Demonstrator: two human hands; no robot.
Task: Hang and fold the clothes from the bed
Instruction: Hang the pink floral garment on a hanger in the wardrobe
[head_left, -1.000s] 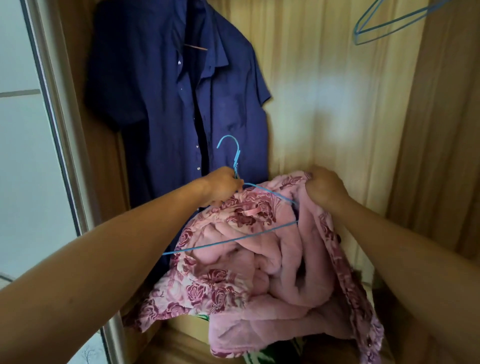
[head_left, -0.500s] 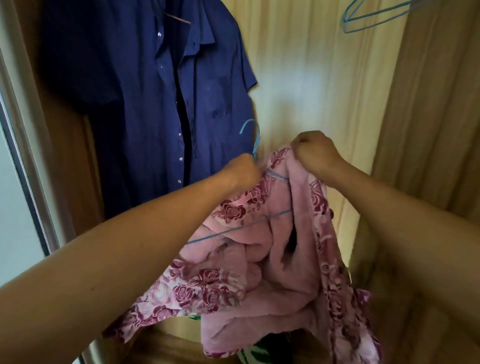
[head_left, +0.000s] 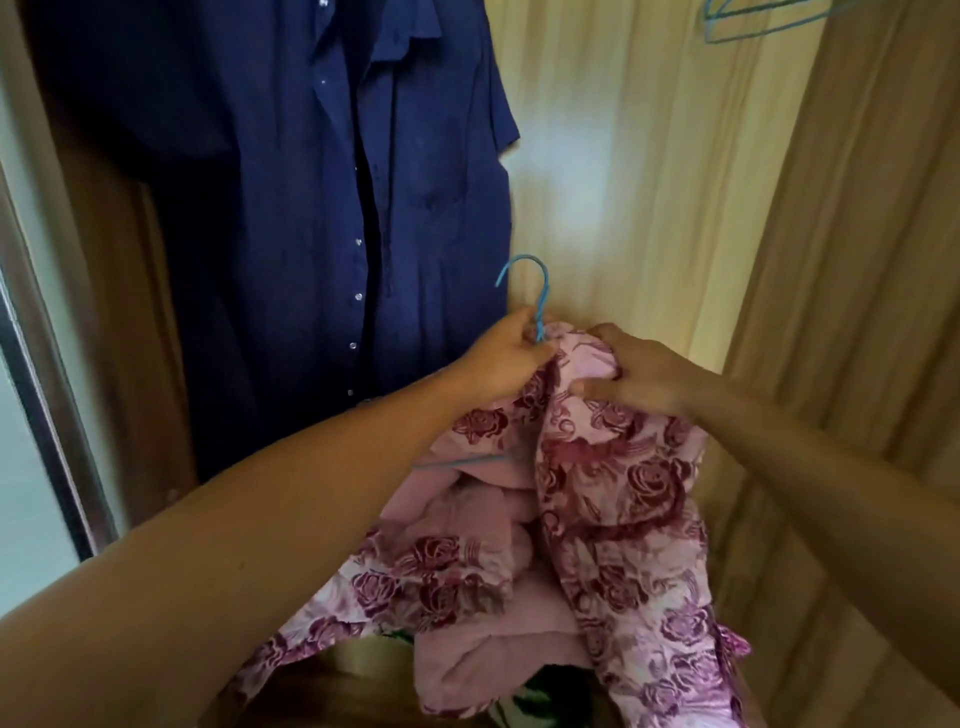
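A pink garment with dark red roses (head_left: 613, 499) hangs bunched inside the wardrobe, draped over a blue wire hanger (head_left: 535, 291) whose hook sticks up above it. My left hand (head_left: 506, 358) grips the hanger's neck just under the hook. Close beside it, my right hand (head_left: 634, 379) clutches the garment's top edge. Most of the hanger's frame is hidden under the cloth; a short blue stretch shows below my left wrist.
A navy short-sleeved shirt (head_left: 322, 208) hangs at the left, against the wardrobe's wooden side. An empty blue hanger (head_left: 753, 15) hangs at the top right. The wooden back panel (head_left: 649, 182) and right wall (head_left: 857, 260) close in the space. A sliding door frame (head_left: 36, 415) stands left.
My right hand has moved left, close to my left hand at the hanger's neck. The pink cloth now covers most of the hanger's frame.
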